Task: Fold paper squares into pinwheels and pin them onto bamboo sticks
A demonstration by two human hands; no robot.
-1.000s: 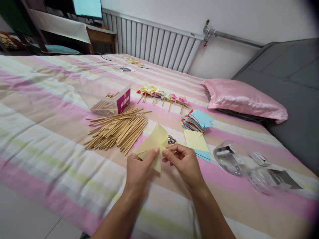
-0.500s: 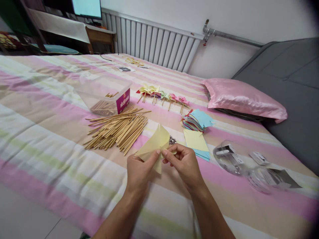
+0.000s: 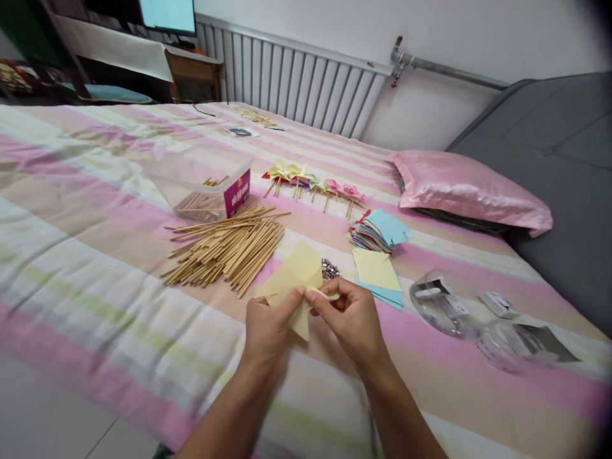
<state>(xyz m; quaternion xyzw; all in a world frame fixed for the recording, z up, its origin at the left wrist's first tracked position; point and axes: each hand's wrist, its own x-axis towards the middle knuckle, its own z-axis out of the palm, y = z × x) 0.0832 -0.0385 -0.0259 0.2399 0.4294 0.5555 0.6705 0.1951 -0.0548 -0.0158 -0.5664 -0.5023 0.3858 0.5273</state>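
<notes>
Yellow paper [image 3: 295,275], a pale thin sheet partly folded into pointed flaps, sits just below the middle of the frame, held above the striped bed [image 3: 95,268]. The left hand [image 3: 269,328] pinches it from the left, thumb and forefinger closed on the sheet near its centre; the right hand [image 3: 351,319] meets it from the right, fingers [image 3: 319,305] closed on a narrow curled flap of the same sheet.

It looks very light and limp, likely to crease or tear if tugged, so the safest hold seems to be close to the centre where the flaps gather, rather than at the loose tips. The matte surface should not slip.

Just beyond the hands lies a small pile of metal pins [image 3: 329,268], with a heap of bamboo sticks [image 3: 224,248] to the left of centre and a clear plastic box [image 3: 203,185] holding more sticks behind it. Right of centre are loose coloured squares [image 3: 377,271] and a fanned stack of paper [image 3: 377,231]; further up, a row of finished pinwheels [image 3: 313,183]. A pink pillow [image 3: 468,191] lies at the right.
</notes>
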